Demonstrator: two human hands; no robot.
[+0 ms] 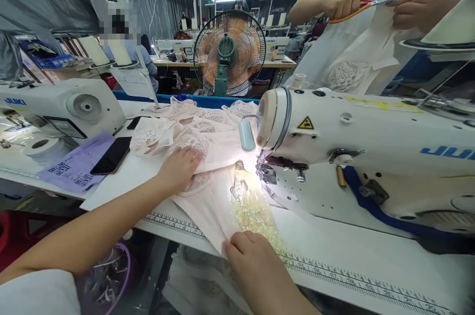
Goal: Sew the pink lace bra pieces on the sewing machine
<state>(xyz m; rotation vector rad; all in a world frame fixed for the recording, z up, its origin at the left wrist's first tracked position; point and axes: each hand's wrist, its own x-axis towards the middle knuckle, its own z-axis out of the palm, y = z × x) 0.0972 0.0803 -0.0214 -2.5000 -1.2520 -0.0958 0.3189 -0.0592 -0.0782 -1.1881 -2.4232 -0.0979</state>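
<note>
Factory table [334, 260]: our left hand [180, 166] presses flat, open, on pink fabric [208, 201] left of the sewing machine [352, 132]; right hand [256, 260] pinches its hem, seam barely begun.

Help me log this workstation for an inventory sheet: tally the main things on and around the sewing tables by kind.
White industrial sewing machines: 2, one at right, one at left
Black flat phones: 1
Purple printed paper sheets: 1
Pale pink lace fabric piles: 1
Round orange-bladed standing fans: 1
Total: 6

The left hand and right hand both press on the fabric.
</note>
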